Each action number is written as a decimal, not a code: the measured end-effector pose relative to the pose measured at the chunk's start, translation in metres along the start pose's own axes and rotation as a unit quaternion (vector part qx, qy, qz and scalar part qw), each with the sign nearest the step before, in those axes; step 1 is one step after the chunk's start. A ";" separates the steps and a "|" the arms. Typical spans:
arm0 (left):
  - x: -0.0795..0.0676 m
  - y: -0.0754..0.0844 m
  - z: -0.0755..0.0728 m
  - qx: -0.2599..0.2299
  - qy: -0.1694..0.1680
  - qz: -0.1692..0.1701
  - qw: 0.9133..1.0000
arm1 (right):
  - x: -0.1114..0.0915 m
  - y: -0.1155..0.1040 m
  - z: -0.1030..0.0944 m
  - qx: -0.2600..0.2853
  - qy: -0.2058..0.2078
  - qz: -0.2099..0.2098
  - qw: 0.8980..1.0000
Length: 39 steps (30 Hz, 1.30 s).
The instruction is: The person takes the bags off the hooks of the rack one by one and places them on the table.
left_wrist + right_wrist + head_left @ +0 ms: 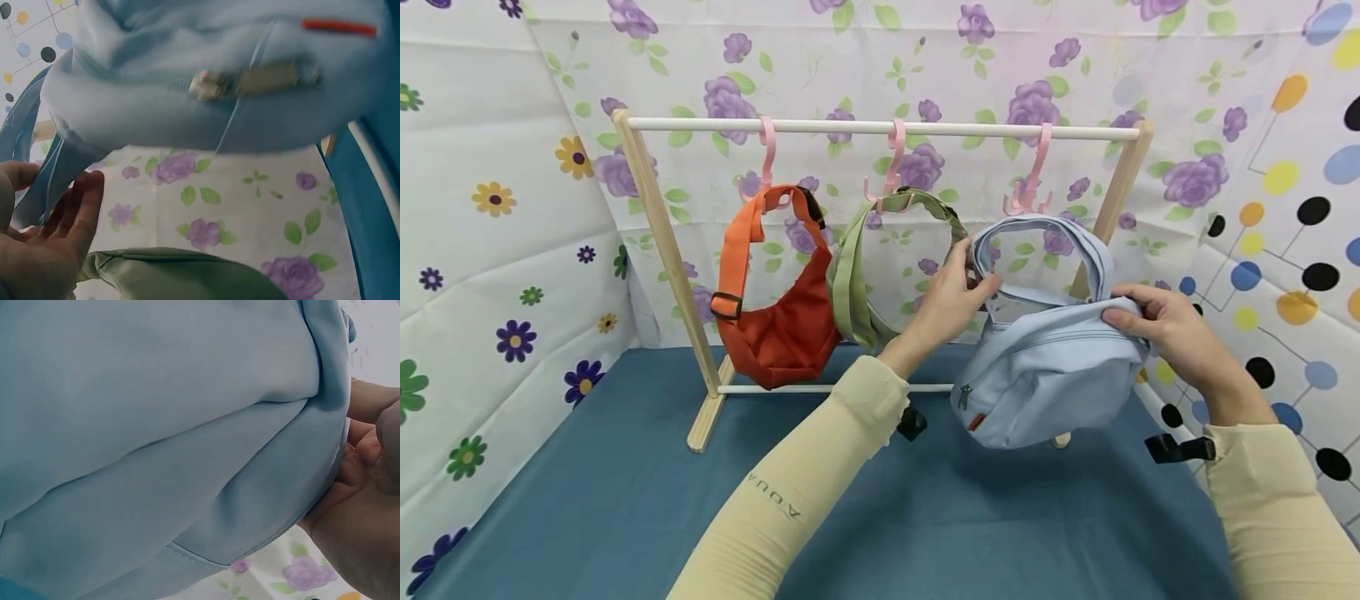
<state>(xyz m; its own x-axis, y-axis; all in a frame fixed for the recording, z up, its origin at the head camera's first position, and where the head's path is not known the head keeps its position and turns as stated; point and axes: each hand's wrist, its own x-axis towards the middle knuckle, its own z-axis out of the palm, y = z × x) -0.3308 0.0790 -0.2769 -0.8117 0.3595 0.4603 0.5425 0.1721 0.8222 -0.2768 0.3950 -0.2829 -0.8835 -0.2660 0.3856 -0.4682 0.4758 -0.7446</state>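
Note:
A light blue shoulder bag [1060, 375] with a zipper and a small red tag is held up at the right of the rack. My left hand [946, 292] pinches its strap [53, 178] between thumb and fingers. At the bag's upper right corner, my right hand [1180, 337] grips the fabric, thumb in front. The strap's top loop lies just at the right pink hook [1028, 196]; whether it rests on the hook, I cannot tell. Beside my left wrist a green bag [850, 292] hangs from the middle pink hook [895, 158], partly covered by my arm.
An orange-red bag [786, 333] hangs on the left pink hook [767, 154]. The rack has a white top bar [835, 127], wooden legs [666, 250] and a low white bar. It stands on a blue cloth [587, 500], with patterned cloth walls behind and at both sides.

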 end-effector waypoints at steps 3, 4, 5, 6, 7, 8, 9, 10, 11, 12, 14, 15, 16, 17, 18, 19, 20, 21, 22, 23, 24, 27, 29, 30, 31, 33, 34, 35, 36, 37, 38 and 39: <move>-0.004 -0.003 0.004 -0.038 -0.014 -0.006 0.999 | 0.000 -0.001 -0.002 -0.008 0.008 0.004 1.000; -0.006 -0.004 0.005 -0.046 -0.017 0.000 0.999 | 0.000 -0.002 -0.003 -0.010 0.009 0.007 1.000; -0.008 -0.006 0.007 -0.053 -0.019 0.007 0.998 | 0.000 -0.002 -0.003 -0.012 0.014 0.010 1.000; -0.010 -0.008 0.009 -0.057 -0.021 0.016 0.998 | 0.000 -0.002 -0.004 -0.013 0.014 0.011 1.000; -0.012 -0.009 0.010 -0.059 -0.024 0.024 0.998 | 0.000 -0.002 -0.004 -0.014 0.019 0.014 1.000; -0.015 -0.011 0.011 -0.061 -0.028 0.034 0.997 | 0.000 -0.002 -0.004 -0.015 0.022 0.017 0.999; -0.017 -0.013 0.012 -0.062 -0.033 0.043 0.997 | -0.001 -0.002 -0.004 -0.015 0.026 0.020 0.999; -0.020 -0.015 0.013 -0.053 -0.037 0.052 0.997 | -0.001 -0.002 -0.004 -0.014 0.030 0.022 0.999; -0.022 -0.017 0.014 -0.046 -0.043 0.059 0.996 | -0.001 -0.002 -0.004 -0.015 0.033 0.023 0.999; -0.024 -0.019 0.014 -0.040 -0.050 0.065 0.996 | -0.001 -0.002 -0.005 -0.016 0.031 0.024 0.999; -0.027 -0.022 0.015 -0.018 -0.064 0.077 0.995 | -0.001 -0.002 -0.006 -0.019 0.026 0.023 0.999; -0.028 -0.023 0.015 -0.003 -0.071 0.082 0.994 | -0.001 -0.003 -0.007 -0.021 0.020 0.023 0.999; -0.029 -0.023 0.016 0.014 -0.077 0.087 0.993 | -0.001 -0.003 -0.008 -0.023 0.016 0.024 0.999; -0.030 -0.023 0.016 0.031 -0.083 0.090 0.992 | -0.002 -0.004 -0.009 -0.028 0.012 0.026 0.999; -0.030 -0.022 0.017 0.050 -0.090 0.090 0.991 | -0.002 -0.004 -0.010 -0.033 0.009 0.029 0.999; -0.030 -0.022 0.018 0.071 -0.097 0.091 0.989 | -0.003 -0.005 -0.011 -0.041 0.006 0.032 0.999; -0.030 -0.021 0.020 0.092 -0.102 0.088 0.987 | -0.004 -0.006 -0.012 -0.047 0.006 0.038 0.998; -0.030 -0.019 0.021 0.112 -0.109 0.083 0.984 | -0.005 -0.006 -0.012 -0.055 0.005 0.045 0.997; -0.030 -0.018 0.023 0.128 -0.115 0.076 0.982 | -0.005 -0.006 -0.013 -0.063 0.005 0.050 0.997; -0.030 -0.017 0.025 0.143 -0.121 0.069 0.980 | -0.006 -0.006 -0.014 -0.070 0.002 0.054 0.996; -0.030 -0.016 0.026 0.156 -0.129 0.062 0.977 | -0.007 -0.005 -0.016 -0.076 -0.002 0.057 0.995; -0.032 -0.016 0.032 0.179 -0.140 0.047 0.973 | -0.009 -0.002 -0.019 -0.088 -0.020 0.060 0.994; -0.034 -0.017 0.035 0.184 -0.144 0.039 0.971 | -0.010 0.001 -0.022 -0.089 -0.036 0.057 0.994; -0.035 -0.019 0.037 0.184 -0.146 0.035 0.971 | -0.010 0.002 -0.024 -0.091 -0.047 0.052 0.993; -0.036 -0.020 0.038 0.182 -0.148 0.031 0.972 | -0.011 0.004 -0.025 -0.093 -0.059 0.045 0.993; -0.038 -0.021 0.041 0.176 -0.154 0.024 0.972 | -0.012 0.006 -0.029 -0.091 -0.085 0.033 0.992; -0.039 -0.022 0.043 0.171 -0.158 0.020 0.972 | -0.013 0.007 -0.031 -0.088 -0.097 0.031 0.991; -0.040 -0.022 0.045 0.168 -0.162 0.018 0.972 | -0.014 0.008 -0.032 -0.086 -0.109 0.031 0.990; -0.041 -0.023 0.046 0.166 -0.166 0.013 0.972 | -0.015 0.009 -0.034 -0.083 -0.122 0.034 0.988; -0.042 -0.023 0.048 0.165 -0.170 0.007 0.972 | -0.016 0.010 -0.035 -0.080 -0.135 0.042 0.987; -0.043 -0.023 0.050 0.167 -0.175 0.001 0.970 | -0.016 0.011 -0.036 -0.076 -0.148 0.051 0.985; -0.043 -0.024 0.051 0.171 -0.180 -0.005 0.969 | -0.016 0.012 -0.037 -0.071 -0.161 0.061 0.983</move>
<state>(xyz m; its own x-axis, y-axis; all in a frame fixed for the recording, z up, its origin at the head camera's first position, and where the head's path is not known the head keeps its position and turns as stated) -0.2976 0.1063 -0.3338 -0.7225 0.6424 0.2555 0.6247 0.4484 0.6392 -0.2683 0.4359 -0.2777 -0.8936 -0.4398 0.0893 -0.3767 0.6270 -0.6818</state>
